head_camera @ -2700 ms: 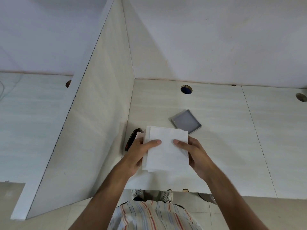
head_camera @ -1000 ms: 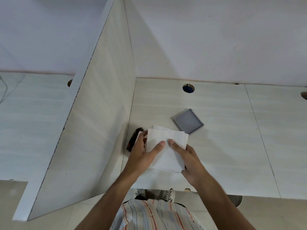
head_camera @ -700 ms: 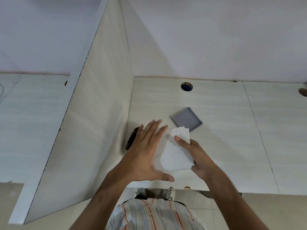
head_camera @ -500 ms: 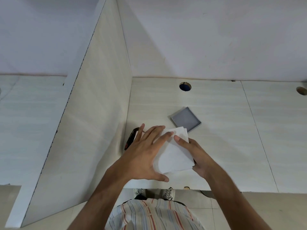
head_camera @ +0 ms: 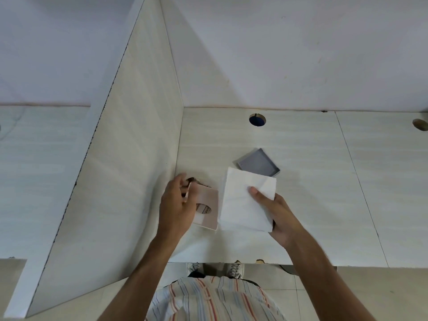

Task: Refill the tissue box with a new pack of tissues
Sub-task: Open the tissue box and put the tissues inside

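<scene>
My right hand (head_camera: 276,215) grips a white stack of tissues (head_camera: 243,202) from its right side, thumb on top, just above the desk (head_camera: 312,181). To its left stands a pale pink tissue box (head_camera: 207,206) with an oval opening on its top face, close to the partition. My left hand (head_camera: 177,206) curls over the box's left side and far corner, holding it. A dark object (head_camera: 192,180) peeks out behind the box, mostly hidden.
A grey square lid or tray (head_camera: 258,162) lies on the desk just beyond the tissues. A tall white partition (head_camera: 129,147) runs along the left of the box. Cable holes (head_camera: 257,120) sit near the back wall. The desk's front edge is near my body.
My left hand has left the tissue stack and gone left onto the pink box, now uncovered. The right hand alone holds the tissues, shifted slightly right.
</scene>
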